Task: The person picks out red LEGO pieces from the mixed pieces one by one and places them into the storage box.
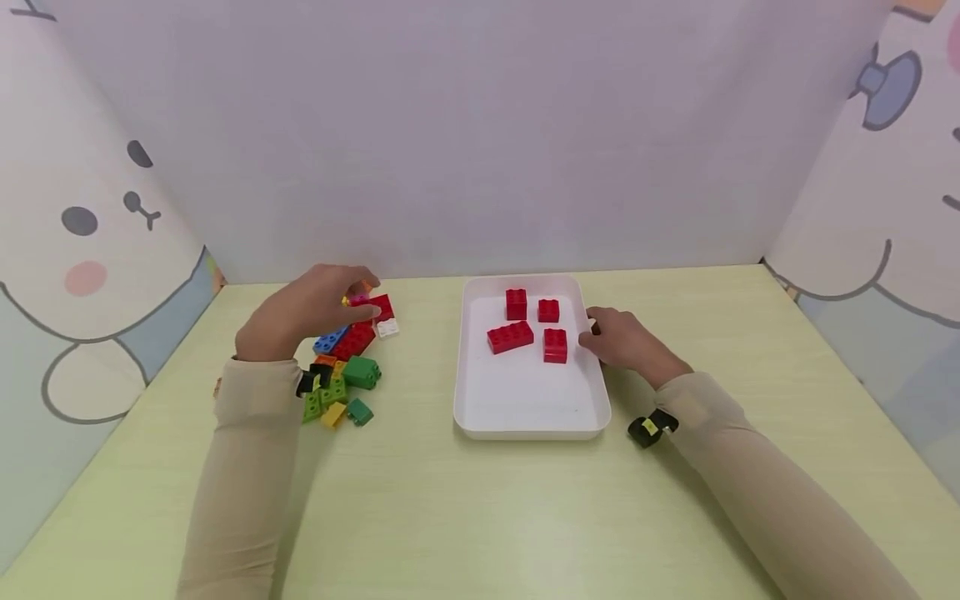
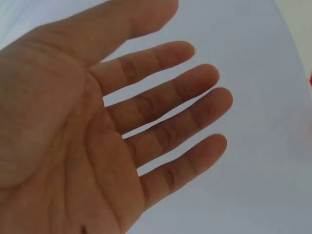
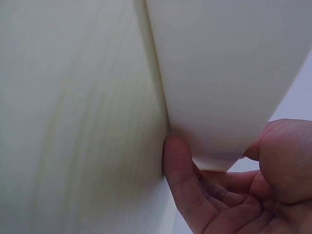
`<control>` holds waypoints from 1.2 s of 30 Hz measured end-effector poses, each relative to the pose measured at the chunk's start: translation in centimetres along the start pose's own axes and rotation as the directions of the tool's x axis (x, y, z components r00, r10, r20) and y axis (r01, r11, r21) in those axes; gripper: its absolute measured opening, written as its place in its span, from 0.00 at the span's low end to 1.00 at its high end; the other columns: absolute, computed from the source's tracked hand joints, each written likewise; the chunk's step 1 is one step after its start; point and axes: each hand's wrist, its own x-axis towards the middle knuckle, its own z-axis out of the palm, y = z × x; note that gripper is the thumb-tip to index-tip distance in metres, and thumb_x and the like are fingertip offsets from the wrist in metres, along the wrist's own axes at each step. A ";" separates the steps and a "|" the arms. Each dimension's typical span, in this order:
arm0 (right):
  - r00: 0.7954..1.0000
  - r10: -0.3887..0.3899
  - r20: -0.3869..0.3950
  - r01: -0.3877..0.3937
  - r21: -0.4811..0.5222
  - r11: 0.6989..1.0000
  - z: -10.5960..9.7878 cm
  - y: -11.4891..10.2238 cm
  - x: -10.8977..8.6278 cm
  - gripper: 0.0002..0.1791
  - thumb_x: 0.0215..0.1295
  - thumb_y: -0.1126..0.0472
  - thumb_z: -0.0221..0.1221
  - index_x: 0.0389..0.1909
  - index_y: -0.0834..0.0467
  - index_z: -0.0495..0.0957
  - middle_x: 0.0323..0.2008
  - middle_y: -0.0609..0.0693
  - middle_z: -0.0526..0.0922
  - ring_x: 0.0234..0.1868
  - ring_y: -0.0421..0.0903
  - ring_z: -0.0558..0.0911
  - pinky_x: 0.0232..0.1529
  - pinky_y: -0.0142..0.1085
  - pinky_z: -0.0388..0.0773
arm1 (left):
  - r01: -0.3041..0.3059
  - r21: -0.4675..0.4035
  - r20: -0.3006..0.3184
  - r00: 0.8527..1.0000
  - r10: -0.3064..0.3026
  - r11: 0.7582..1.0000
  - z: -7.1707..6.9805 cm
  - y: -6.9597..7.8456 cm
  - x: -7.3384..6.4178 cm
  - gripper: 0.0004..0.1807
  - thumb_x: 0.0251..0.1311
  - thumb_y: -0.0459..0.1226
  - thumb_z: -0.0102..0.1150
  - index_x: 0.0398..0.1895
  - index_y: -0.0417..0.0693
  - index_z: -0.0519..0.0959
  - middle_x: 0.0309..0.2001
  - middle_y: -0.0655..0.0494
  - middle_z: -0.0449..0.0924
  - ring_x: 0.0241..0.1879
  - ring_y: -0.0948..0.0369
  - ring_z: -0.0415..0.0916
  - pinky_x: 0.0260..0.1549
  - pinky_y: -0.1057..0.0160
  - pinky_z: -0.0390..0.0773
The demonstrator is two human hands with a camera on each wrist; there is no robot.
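Pale yellow-green bench (image 1: 420, 517), multicoloured plastic bricks (image 1: 362, 372) heaped at left, left hand (image 1: 303, 310) hovering over, fingers apart, partly hiding them, right hand (image 1: 624, 338) pinching white rectangular tray (image 1: 525, 404), red plastic bricks (image 1: 511, 337) inside.

In the head view, the left arm (image 1: 243, 483) is entering between 7 and 8 o'clock, running toward 12, and the left hand (image 1: 300, 312) is hovering at 9 o'clock, its fingertips aiming toward 2. In the left wrist view its palm (image 2: 63, 146) is showing, the fingers (image 2: 168, 95) lying nearly straight and slightly apart, the thumb (image 2: 131, 22) standing clear above them. The right arm (image 1: 780, 483) is slanting in from 4 o'clock, and the right hand (image 1: 628, 340) is pointing toward 10, its fingers (image 3: 179, 163) and thumb (image 3: 287, 158) gripping from opposite sides.
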 end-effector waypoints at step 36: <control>1.000 0.003 0.002 -0.003 0.011 1.000 0.1 0.2 0.1 0.32 0.75 0.58 0.49 0.73 0.69 0.58 0.60 0.70 0.74 0.50 0.60 0.78 0.53 0.52 0.80 | 0.191 0.102 0.258 0.943 -0.211 0.976 3.6 -2.4 3.0 0.28 0.68 0.49 0.62 0.65 0.45 0.74 0.54 0.46 0.76 0.55 0.48 0.69 0.50 0.43 0.76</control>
